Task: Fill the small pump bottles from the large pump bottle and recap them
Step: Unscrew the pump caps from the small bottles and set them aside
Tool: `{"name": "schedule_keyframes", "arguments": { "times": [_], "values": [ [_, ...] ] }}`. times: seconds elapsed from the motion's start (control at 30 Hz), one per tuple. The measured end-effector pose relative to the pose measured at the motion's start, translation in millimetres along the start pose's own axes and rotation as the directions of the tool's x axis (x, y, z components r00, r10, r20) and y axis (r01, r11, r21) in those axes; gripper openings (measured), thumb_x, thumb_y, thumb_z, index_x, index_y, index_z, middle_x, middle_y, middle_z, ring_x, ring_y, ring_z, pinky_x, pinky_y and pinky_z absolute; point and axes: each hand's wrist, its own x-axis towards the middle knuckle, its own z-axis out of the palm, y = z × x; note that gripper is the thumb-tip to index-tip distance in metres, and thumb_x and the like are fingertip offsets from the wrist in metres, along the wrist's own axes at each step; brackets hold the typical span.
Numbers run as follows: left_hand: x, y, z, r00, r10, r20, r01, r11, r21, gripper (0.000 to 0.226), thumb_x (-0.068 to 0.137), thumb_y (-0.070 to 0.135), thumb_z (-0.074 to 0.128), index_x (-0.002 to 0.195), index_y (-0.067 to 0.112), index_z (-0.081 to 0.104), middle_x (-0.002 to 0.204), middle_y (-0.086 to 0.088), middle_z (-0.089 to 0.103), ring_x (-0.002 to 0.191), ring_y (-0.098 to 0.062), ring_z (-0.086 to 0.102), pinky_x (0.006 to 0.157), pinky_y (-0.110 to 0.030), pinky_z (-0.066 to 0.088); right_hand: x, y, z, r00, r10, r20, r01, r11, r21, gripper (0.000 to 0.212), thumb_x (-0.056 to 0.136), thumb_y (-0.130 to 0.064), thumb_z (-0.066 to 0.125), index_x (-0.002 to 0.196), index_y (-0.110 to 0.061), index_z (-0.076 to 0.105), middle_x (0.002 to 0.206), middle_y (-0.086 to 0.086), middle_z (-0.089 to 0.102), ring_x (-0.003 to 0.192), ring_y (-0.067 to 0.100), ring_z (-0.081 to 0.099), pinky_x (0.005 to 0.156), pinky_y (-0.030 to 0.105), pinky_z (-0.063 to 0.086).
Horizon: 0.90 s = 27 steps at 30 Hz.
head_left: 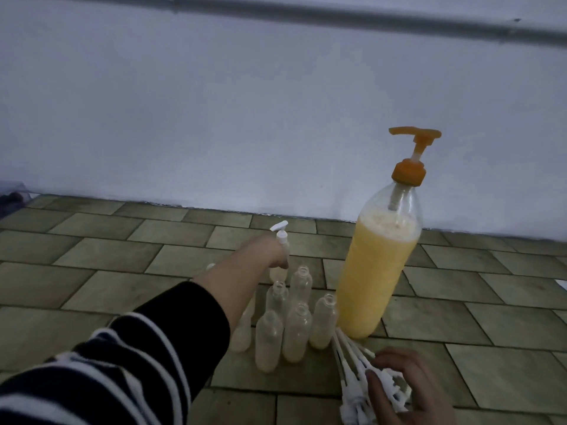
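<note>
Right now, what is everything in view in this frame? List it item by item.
large pump bottle: one, clear with yellow liquid and orange pump, standing on the floor, right of the small ones
open small bottles: at least six, clear, uncapped, clustered upright left of the large one
capped small bottle: one, white pump, at the far end of the cluster
loose pump caps: a bundle, white, on the floor, near side
floor: olive tiles
wall: pale
hands: left hand grips the capped small bottle; right hand holds the loose pump caps
</note>
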Motion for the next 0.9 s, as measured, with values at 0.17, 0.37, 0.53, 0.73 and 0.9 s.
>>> {"name": "schedule_keyframes", "arguments": {
  "times": [0.17, 0.37, 0.53, 0.73, 0.9],
  "values": [
    [8.1, 5.9, -5.1, 0.997, 0.016, 0.076, -0.02, 0.999, 0.051, 0.044, 0.091, 0.031, 0.051, 0.127, 0.007, 0.043, 0.125, -0.005, 0.055, 0.106, -0.023, 0.06, 0.092, -0.034, 0.048, 25.6, -26.1, -2.2, 0.986, -0.141, -0.086, 0.146, 0.988, 0.054, 0.008, 0.076, -0.026, 0.059, 0.078, -0.019, 0.064, 0.085, -0.003, 0.063, 0.088, -0.003, 0.057, 0.077, 0.007, 0.04],
    [14.1, -0.7, 4.1, 1.0, 0.012, -0.005, -0.013, 0.949, -0.314, 0.033, 0.085, 0.011, 0.036, 0.111, 0.005, 0.055, 0.114, 0.007, 0.059, 0.082, -0.012, 0.059, 0.068, -0.025, 0.035, 49.2, -48.9, -4.0, 0.991, -0.124, -0.055, 0.129, 0.987, 0.1, 0.011, 0.077, -0.025, 0.061, 0.082, -0.016, 0.063, 0.089, -0.004, 0.063, 0.09, 0.002, 0.058, 0.078, 0.011, 0.042],
    [-0.4, -7.3, -8.2, 0.98, 0.072, -0.188, -0.16, 0.843, -0.513, 0.038, 0.087, 0.016, 0.059, 0.123, 0.019, 0.048, 0.132, -0.002, 0.056, 0.107, -0.023, 0.059, 0.097, -0.035, 0.046, 71.7, -64.5, -6.5, 0.989, -0.14, -0.051, 0.145, 0.98, 0.136, 0.011, 0.078, -0.027, 0.061, 0.087, -0.02, 0.062, 0.09, -0.007, 0.062, 0.09, 0.003, 0.058, 0.079, 0.013, 0.042],
    [-34.3, -16.4, -39.5, 0.899, 0.023, -0.438, -0.353, 0.63, -0.692, 0.033, 0.078, 0.034, 0.071, 0.101, 0.014, 0.058, 0.096, 0.0, 0.06, 0.088, -0.017, 0.057, 0.067, -0.027, 0.043, 109.3, -95.8, -16.2, 0.998, 0.044, -0.036, -0.031, 0.95, 0.31, 0.018, 0.078, -0.03, 0.067, 0.094, -0.034, 0.062, 0.092, -0.011, 0.063, 0.09, 0.012, 0.059, 0.078, 0.028, 0.052],
    [-90.6, -18.5, -38.0, 0.83, 0.05, -0.556, -0.556, 0.168, -0.814, 0.031, 0.083, 0.035, 0.069, 0.108, 0.018, 0.061, 0.108, -0.011, 0.063, 0.099, -0.025, 0.064, 0.089, -0.046, 0.054, 145.4, -129.8, -14.5, 0.966, 0.251, 0.056, -0.246, 0.841, 0.482, 0.021, 0.086, -0.024, 0.064, 0.106, -0.027, 0.066, 0.094, -0.007, 0.068, 0.085, -0.002, 0.063, 0.065, 0.007, 0.048]
  ]
}}
